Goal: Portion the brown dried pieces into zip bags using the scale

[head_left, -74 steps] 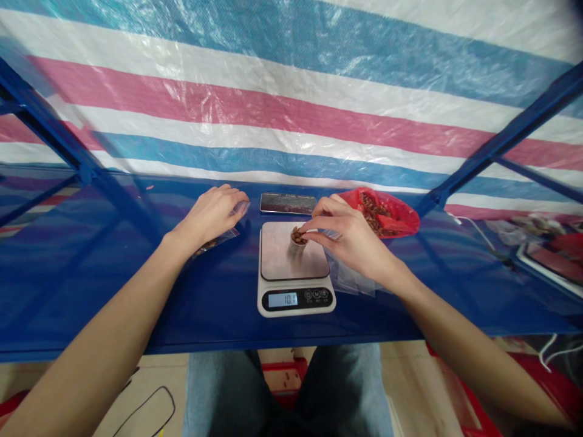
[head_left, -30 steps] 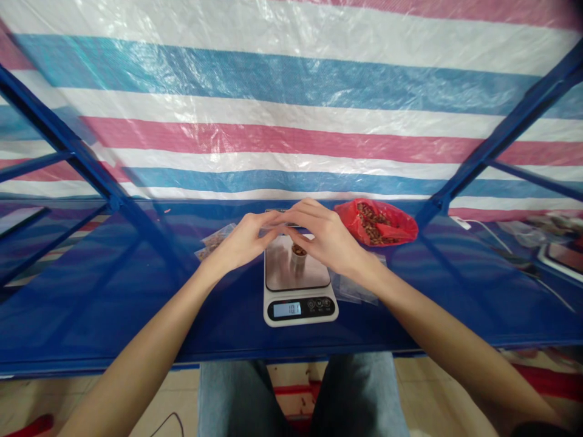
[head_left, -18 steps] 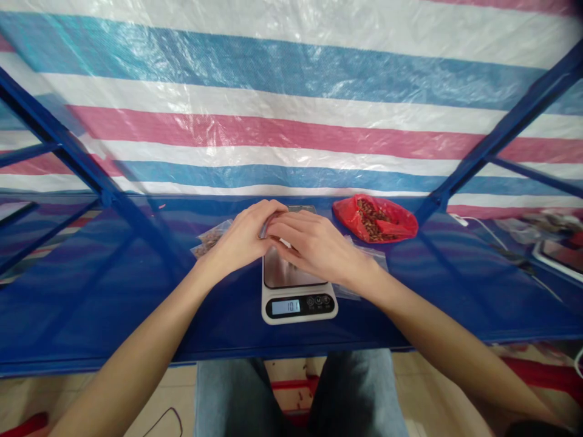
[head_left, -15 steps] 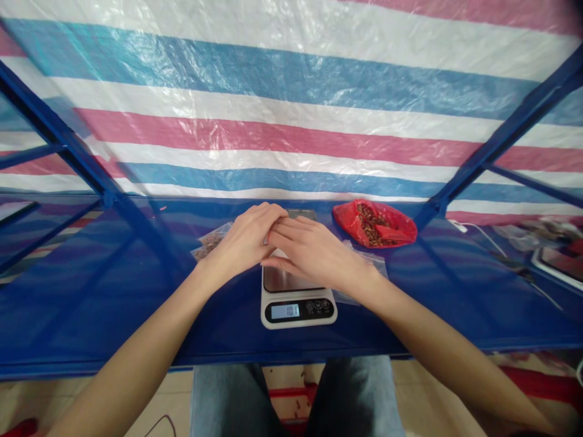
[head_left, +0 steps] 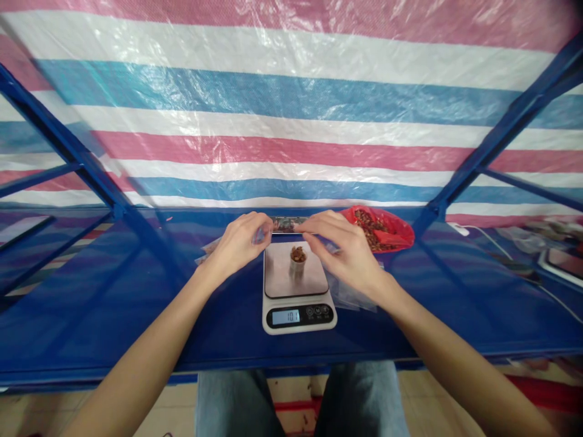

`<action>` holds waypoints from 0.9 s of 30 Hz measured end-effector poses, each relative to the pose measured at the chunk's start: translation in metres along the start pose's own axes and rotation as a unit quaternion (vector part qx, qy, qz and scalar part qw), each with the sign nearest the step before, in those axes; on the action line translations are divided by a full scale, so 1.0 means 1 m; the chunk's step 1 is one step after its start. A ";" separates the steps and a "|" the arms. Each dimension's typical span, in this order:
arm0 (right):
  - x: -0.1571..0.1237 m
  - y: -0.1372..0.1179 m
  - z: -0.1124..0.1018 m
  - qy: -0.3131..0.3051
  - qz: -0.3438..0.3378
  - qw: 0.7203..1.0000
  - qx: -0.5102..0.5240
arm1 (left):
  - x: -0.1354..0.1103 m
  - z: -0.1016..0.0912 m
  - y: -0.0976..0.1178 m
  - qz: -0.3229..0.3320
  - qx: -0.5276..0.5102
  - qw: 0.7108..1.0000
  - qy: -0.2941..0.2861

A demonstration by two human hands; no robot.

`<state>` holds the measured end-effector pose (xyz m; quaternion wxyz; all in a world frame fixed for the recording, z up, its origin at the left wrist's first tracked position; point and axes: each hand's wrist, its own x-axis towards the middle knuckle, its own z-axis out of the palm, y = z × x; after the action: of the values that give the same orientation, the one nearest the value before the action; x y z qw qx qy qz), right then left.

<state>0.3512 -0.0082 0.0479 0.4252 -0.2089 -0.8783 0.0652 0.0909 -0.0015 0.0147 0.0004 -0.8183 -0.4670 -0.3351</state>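
This place seems to be a simple workshop or a storeroom; I cannot say which. A shelf [head_left: 218, 343] of a blue metal rack [head_left: 96, 181] serves as work table, a digital scale [head_left: 282, 282] stands on it, and behind hangs a striped plastic sheet [head_left: 291, 145].

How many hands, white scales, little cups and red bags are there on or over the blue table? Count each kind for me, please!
Hands, the left hand and the right hand: 2
White scale: 1
Little cup: 1
Red bag: 1
Total: 5
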 end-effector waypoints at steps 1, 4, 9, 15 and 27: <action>-0.006 0.006 -0.004 0.015 0.041 0.999 0.014 | 0.000 0.002 0.000 -0.011 -0.017 1.000 0.001; -0.023 0.024 -0.006 -0.011 0.117 0.992 0.041 | 0.000 0.009 0.005 -0.014 -0.028 0.999 -0.017; -0.040 0.038 0.013 -0.080 0.154 0.984 0.043 | 0.000 0.014 0.013 -0.005 -0.001 0.999 -0.039; -0.034 0.025 0.027 -0.092 0.168 0.981 0.029 | 0.000 0.014 0.013 -0.001 0.026 0.998 -0.061; -0.014 0.020 0.036 -0.022 0.202 0.966 0.157 | 0.001 0.017 0.025 -0.066 0.024 0.996 -0.059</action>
<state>0.3372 0.0066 0.0092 0.4113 -0.3108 -0.8058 0.2914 0.1195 -0.0095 0.0103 -0.0298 -0.8037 -0.5269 -0.2748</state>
